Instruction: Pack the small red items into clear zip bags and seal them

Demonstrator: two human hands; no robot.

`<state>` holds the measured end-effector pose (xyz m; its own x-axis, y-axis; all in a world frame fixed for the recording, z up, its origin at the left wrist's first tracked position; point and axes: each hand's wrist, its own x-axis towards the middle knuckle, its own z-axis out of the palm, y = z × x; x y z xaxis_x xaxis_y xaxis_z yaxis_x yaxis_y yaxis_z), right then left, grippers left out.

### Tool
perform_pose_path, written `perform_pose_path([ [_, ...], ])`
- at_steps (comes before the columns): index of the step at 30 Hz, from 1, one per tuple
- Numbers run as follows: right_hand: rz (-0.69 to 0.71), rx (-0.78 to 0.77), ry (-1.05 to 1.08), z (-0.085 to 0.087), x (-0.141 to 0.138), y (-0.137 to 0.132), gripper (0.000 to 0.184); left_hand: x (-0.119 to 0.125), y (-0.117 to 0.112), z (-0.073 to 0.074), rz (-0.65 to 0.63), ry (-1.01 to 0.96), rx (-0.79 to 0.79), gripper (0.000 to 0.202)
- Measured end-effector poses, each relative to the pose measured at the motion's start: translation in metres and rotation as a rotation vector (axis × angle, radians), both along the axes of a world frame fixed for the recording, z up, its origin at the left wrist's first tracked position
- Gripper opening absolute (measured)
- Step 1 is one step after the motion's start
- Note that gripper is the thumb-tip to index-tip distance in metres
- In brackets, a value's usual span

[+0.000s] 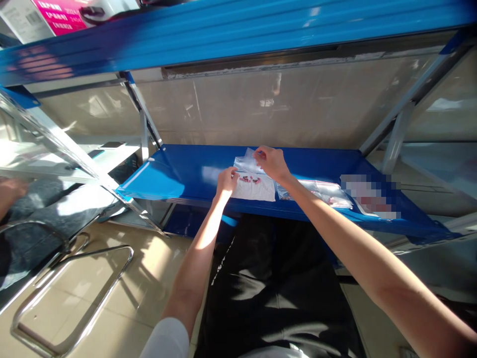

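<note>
On the blue shelf (194, 171) in front of me lies a white cloth or paper sheet (257, 193). Small pink-and-dark pieces (250, 179) rest on its upper part, too small to make out. Just behind them a clear plastic bag (243, 163) stands partly raised. My right hand (273, 161) is closed, pinching the bag's upper right part between thumb and fingers. My left hand (226, 182) is closed too, its fingertips pinched at the bag's lower left edge beside the sheet.
More clear bags with small contents (324, 193) lie right of the sheet, and a blurred-out item (372, 196) farther right. An upper blue shelf (238, 32) carries a pink-and-white box (59, 17). At left are a metal-framed chair (74, 298) and another person's hand (13, 191).
</note>
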<state>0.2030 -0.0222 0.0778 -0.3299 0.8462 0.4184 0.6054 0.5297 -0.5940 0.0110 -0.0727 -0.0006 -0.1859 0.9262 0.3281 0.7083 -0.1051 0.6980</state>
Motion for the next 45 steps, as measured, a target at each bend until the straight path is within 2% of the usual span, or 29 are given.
perform_pose_path([
  [3,-0.072,-0.162,0.262,-0.006,0.005,-0.001,0.017,0.008,-0.003,0.005,0.022,-0.08,0.006,0.023],
  [6,-0.125,-0.35,0.551,-0.015,0.005,-0.011,0.013,0.023,-0.003,0.009,-0.023,-0.372,-0.051,0.028],
  [8,-0.113,-0.438,0.655,-0.02,0.003,-0.021,0.014,0.033,-0.003,0.012,-0.07,-0.549,-0.103,0.032],
  [11,-0.057,-0.518,0.68,-0.026,0.001,-0.036,0.019,0.04,-0.003,0.017,-0.091,-0.718,-0.13,0.029],
  [14,-0.029,-0.593,0.702,-0.026,0.006,-0.042,0.015,0.031,-0.005,0.023,-0.121,-0.847,-0.198,0.018],
  [18,0.001,-0.7,0.578,-0.023,0.017,-0.033,0.011,0.007,-0.003,0.034,-0.206,-0.813,-0.304,0.018],
  [21,0.115,-0.762,0.418,-0.023,0.02,-0.022,0.016,-0.002,0.003,0.041,-0.162,-0.816,-0.295,0.025],
  [24,0.072,-0.743,0.474,-0.026,0.012,-0.012,0.021,0.0,0.007,0.041,-0.112,-0.902,-0.209,0.035],
  [27,0.0,-0.685,0.583,-0.031,-0.005,-0.006,0.02,0.006,0.008,0.036,-0.156,-0.984,-0.2,0.044],
  [30,-0.083,-0.63,0.534,-0.036,-0.022,-0.001,0.02,0.009,0.016,0.029,-0.111,-0.902,-0.184,0.054],
  [35,-0.183,-0.594,0.277,-0.039,-0.038,0.016,0.017,0.001,0.051,0.024,-0.004,-0.536,-0.195,0.054],
  [39,-0.252,-0.56,0.209,-0.039,-0.042,0.036,0.013,-0.006,0.075,0.022,0.051,-0.467,-0.189,0.06],
  [45,-0.305,-0.466,0.038,-0.048,-0.047,0.051,0.005,-0.01,0.084,0.013,0.172,-0.317,-0.162,0.037],
])
